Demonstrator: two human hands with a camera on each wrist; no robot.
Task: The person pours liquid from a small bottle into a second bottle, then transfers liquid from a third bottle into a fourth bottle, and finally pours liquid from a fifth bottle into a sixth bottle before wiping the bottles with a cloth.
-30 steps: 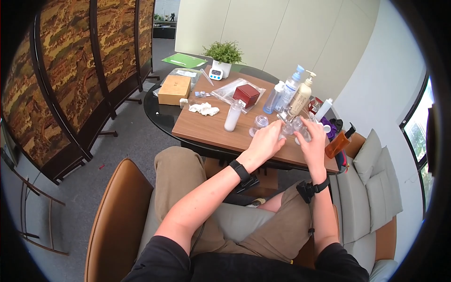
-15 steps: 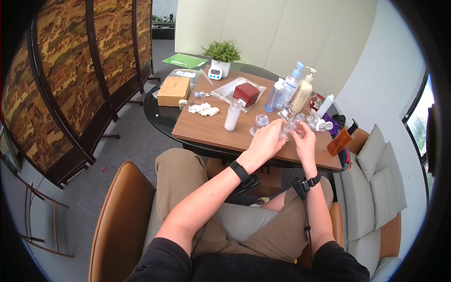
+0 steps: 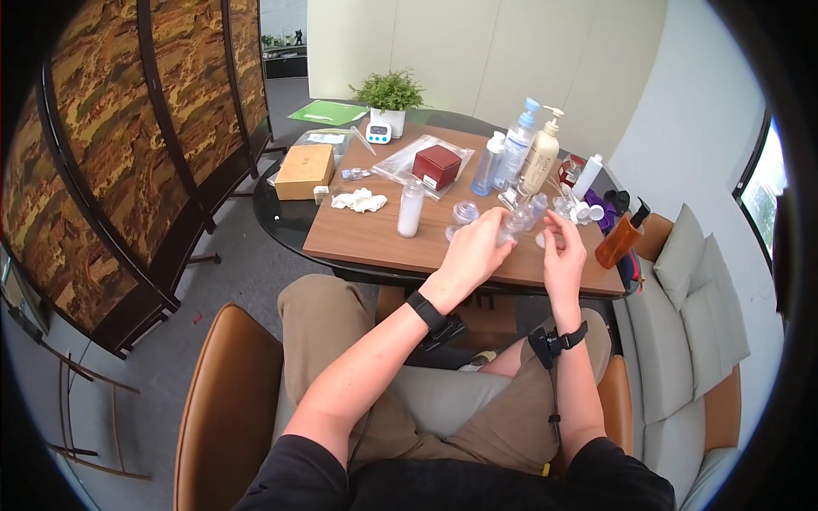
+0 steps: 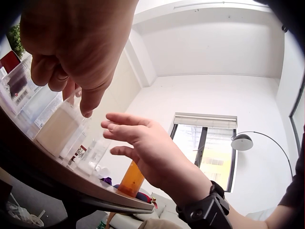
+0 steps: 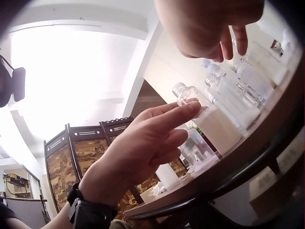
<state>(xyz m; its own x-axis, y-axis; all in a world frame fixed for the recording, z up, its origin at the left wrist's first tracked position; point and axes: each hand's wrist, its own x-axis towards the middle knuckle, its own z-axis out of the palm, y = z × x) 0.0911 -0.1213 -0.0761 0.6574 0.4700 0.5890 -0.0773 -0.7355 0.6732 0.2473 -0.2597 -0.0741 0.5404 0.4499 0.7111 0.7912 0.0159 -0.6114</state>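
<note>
My left hand [image 3: 471,255] grips a clear bottle of milky liquid [image 5: 217,128] near its shoulder, with thumb and fingers on either side. This bottle stands upright on the table, its neck bare of any cap. To its right is my right hand [image 3: 564,255], fingers loosely bent and nothing between them, as the left wrist view shows [image 4: 147,148]. Beyond that hand's fingertips stands an empty-looking clear bottle [image 3: 538,207]. A clear jar [image 3: 464,215] sits left of my left hand, and farther left a tall bottle [image 3: 411,210] holds whitish liquid.
Pump bottles, one cream [image 3: 542,157] and one blue-topped [image 3: 516,145], stand behind my hands. An amber bottle [image 3: 619,241] is at the right edge. A dark red box [image 3: 437,165], crumpled tissue [image 3: 359,201], wooden box [image 3: 304,172] and potted plant [image 3: 388,91] occupy the left side.
My right hand came in close beside my left, then drew back to the right, its fingers now apart from the bottle. My left hand keeps its hold. The head view has shifted slightly.
</note>
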